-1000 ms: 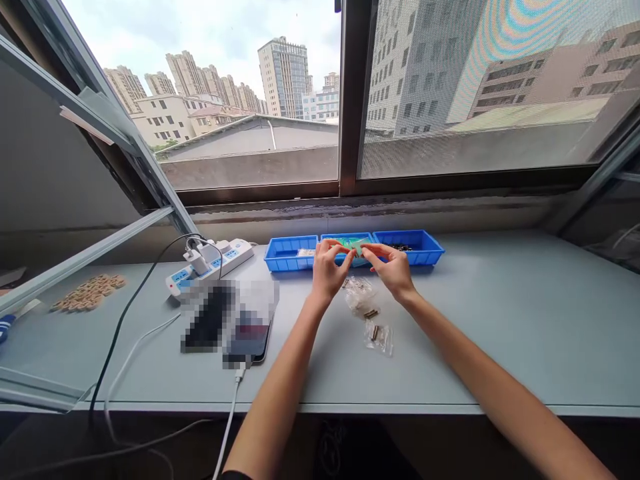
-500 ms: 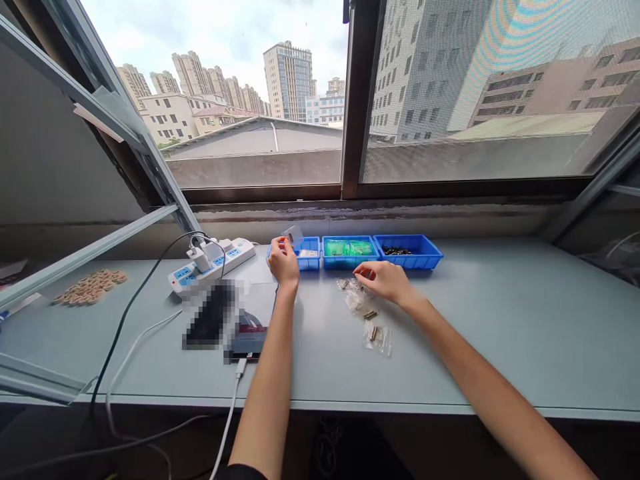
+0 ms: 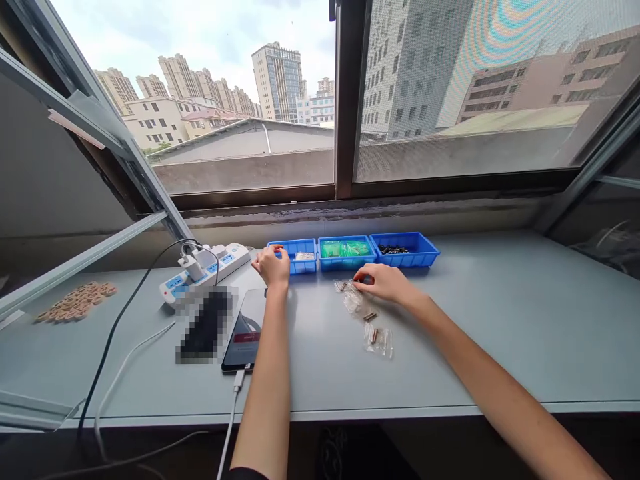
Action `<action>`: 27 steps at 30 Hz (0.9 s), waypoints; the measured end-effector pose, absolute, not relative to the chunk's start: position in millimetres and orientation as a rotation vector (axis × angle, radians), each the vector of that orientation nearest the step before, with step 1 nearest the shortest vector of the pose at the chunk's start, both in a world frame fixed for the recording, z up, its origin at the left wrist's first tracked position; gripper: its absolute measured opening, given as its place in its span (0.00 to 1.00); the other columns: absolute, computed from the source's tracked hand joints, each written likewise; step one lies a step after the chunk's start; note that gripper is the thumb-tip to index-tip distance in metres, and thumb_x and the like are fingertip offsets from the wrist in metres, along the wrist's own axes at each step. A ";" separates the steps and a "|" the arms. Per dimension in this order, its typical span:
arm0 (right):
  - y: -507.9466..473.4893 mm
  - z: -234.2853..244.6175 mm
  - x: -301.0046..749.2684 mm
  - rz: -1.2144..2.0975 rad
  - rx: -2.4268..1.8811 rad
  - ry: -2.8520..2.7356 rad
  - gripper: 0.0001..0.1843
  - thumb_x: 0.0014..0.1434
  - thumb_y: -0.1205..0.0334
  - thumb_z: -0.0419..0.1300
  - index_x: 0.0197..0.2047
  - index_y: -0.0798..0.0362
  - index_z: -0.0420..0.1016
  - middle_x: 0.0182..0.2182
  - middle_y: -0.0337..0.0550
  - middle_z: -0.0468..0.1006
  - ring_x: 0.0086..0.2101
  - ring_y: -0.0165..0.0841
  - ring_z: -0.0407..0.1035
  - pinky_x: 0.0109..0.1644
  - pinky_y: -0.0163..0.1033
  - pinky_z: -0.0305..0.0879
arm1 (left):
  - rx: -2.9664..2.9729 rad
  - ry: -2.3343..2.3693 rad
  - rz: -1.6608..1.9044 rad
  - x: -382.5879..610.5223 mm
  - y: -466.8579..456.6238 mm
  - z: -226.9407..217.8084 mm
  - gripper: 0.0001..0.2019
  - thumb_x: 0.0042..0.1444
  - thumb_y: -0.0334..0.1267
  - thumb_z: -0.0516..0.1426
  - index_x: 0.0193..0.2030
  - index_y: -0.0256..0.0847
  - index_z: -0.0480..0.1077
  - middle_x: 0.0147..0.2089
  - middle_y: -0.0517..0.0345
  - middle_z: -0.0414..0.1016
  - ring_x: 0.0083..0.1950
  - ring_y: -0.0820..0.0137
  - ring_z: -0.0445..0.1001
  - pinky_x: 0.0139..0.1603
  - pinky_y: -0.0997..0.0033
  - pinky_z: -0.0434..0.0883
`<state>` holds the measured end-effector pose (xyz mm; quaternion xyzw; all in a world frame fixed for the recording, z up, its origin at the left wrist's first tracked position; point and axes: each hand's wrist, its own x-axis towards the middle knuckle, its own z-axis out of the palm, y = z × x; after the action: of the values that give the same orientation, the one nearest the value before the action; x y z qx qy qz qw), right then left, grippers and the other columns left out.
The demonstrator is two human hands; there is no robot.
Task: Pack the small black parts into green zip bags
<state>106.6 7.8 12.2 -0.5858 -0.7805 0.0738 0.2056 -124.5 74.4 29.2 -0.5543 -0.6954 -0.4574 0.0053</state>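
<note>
My left hand (image 3: 273, 268) is at the left blue bin (image 3: 303, 267), over its left end. Its fingers are loosely curled and a little apart, with nothing visible in them. White pieces (image 3: 304, 256) lie in that bin. My right hand (image 3: 384, 281) reaches down to a cluster of small clear plastic bags (image 3: 354, 301) on the table. Its thumb and fingertips are closed together at the upper edge of the cluster; what they pinch is too small to make out. Short metal pins (image 3: 370, 317) lie beside the cluster, and another clear bag (image 3: 379, 340) with brownish pins is nearer me.
The middle blue bin (image 3: 348, 263) holds green packets, and the right one (image 3: 407, 257) dark small parts. Leftward are a power strip (image 3: 227, 265) with cables, a tablet (image 3: 245, 337), a blurred dark object (image 3: 205, 327) and a heap of tan pieces (image 3: 77, 302). Metal frame bars cross the left side.
A clear plastic bag that my left hand held above the left bin is out of sight now. That hand has drawn slightly left and down; the right hand stays at the bags.
</note>
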 end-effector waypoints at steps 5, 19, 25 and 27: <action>8.9 8.5 109.3 0.206 -1.728 -2.122 0.19 0.46 0.44 0.61 0.37 0.46 0.77 0.38 0.41 0.79 0.37 0.40 0.72 0.30 0.37 0.56 | -1.850 -2.166 -1.412 -120.6 78.9 20.6 0.08 0.53 0.33 0.50 0.27 0.42 0.69 0.36 0.50 0.74 0.43 0.57 0.69 0.51 0.54 0.56; 16.9 12.4 108.0 0.569 -1.397 -1.773 0.14 0.41 0.52 0.66 0.30 0.50 0.72 0.23 0.37 0.77 0.21 0.31 0.68 0.22 0.35 0.60 | -2.327 -1.391 -1.489 -75.8 54.5 24.0 0.05 0.55 0.35 0.53 0.30 0.42 0.68 0.34 0.57 0.71 0.38 0.66 0.69 0.42 0.66 0.62; 23.5 11.1 104.9 0.775 -1.101 -1.453 0.19 0.44 0.47 0.64 0.35 0.52 0.73 0.27 0.44 0.78 0.25 0.35 0.73 0.18 0.34 0.65 | -2.583 -1.142 -1.333 -55.7 47.0 11.2 0.04 0.56 0.39 0.56 0.38 0.43 0.67 0.35 0.58 0.70 0.39 0.68 0.70 0.40 0.70 0.66; 22.9 11.1 102.0 0.764 -1.073 -1.433 0.19 0.44 0.47 0.64 0.34 0.52 0.72 0.28 0.44 0.78 0.28 0.36 0.74 0.17 0.33 0.65 | -2.577 -1.137 -1.365 -54.8 47.3 10.0 0.06 0.57 0.39 0.56 0.40 0.43 0.66 0.36 0.58 0.70 0.38 0.69 0.70 0.40 0.70 0.66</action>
<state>102.0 22.9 11.1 -0.4557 -0.6085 0.3245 0.5628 -54.8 47.3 10.0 -0.8233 -0.3632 -0.4362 0.0057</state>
